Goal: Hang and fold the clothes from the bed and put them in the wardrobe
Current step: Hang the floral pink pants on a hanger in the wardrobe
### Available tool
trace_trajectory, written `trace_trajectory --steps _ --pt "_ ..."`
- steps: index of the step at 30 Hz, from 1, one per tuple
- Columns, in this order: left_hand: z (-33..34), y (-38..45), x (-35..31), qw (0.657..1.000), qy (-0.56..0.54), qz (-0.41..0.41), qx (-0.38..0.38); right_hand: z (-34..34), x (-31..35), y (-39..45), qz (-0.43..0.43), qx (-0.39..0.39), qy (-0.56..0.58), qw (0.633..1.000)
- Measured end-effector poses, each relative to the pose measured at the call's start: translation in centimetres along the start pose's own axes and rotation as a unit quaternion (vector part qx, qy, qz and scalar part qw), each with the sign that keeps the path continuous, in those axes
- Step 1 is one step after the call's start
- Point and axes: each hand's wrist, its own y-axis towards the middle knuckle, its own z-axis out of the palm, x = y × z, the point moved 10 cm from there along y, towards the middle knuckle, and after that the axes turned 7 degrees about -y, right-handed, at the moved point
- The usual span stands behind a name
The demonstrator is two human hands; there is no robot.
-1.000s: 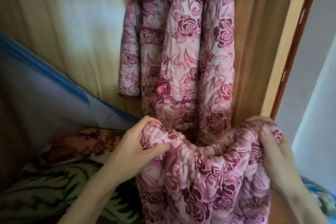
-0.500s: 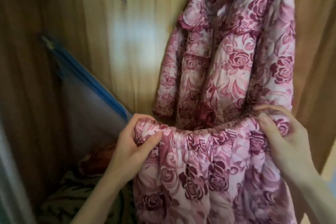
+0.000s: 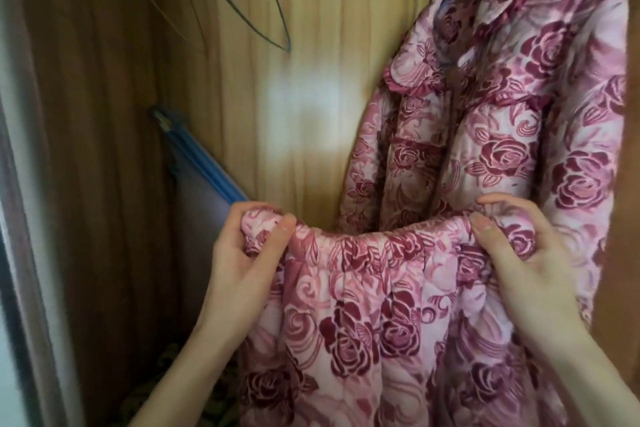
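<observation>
Holding the quilted rose-print trousers (image 3: 374,305) up by the gathered waistband, left hand (image 3: 242,263) pinching the left end, right hand (image 3: 533,263) pinching the right, fingers curled over the elastic. Raised higher than a second ago, now level with the hem of the matching jacket (image 3: 512,114) hanging far right inside the wardrobe (image 3: 86,114). Empty blue hanger (image 3: 252,0) newly in view, upper left of the jacket. Probably next: reaching for that hanger, trousers not yet hung.

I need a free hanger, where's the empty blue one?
In the head view, the empty blue hanger hangs at upper centre, left of the hung floral jacket.
</observation>
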Motion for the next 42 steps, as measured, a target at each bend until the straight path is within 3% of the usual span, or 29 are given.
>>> trace_trajectory --steps 3,15,22,28,33,37,42 --pt "-0.8 1.2 -1.6 0.997 0.068 0.028 -0.038 1.3 -0.8 1.4 0.000 0.002 0.032 0.999" --pt "-2.0 7.7 -10.6 0.963 0.216 0.147 -0.059 7.2 2.7 8.6 -0.025 0.016 0.106 0.994" --pt "-2.9 11.8 -13.7 0.947 0.223 0.197 -0.123 9.9 5.6 12.6 -0.055 0.021 0.040 0.997" --pt "-2.0 12.7 -14.0 0.941 0.225 0.221 -0.125 12.5 4.4 14.4 -0.041 0.061 0.006 0.997" --pt "-1.9 12.9 -14.0 0.938 0.232 0.223 -0.127 15.0 5.6 16.3 -0.014 0.082 0.069 0.994" --pt "-1.3 12.7 -13.8 0.936 0.246 0.227 -0.108 18.7 10.5 19.0 0.024 0.153 0.198 0.968" --pt "-1.2 12.9 -13.6 0.940 0.243 0.218 -0.101 25.9 19.2 22.2 0.088 0.269 0.255 0.925"
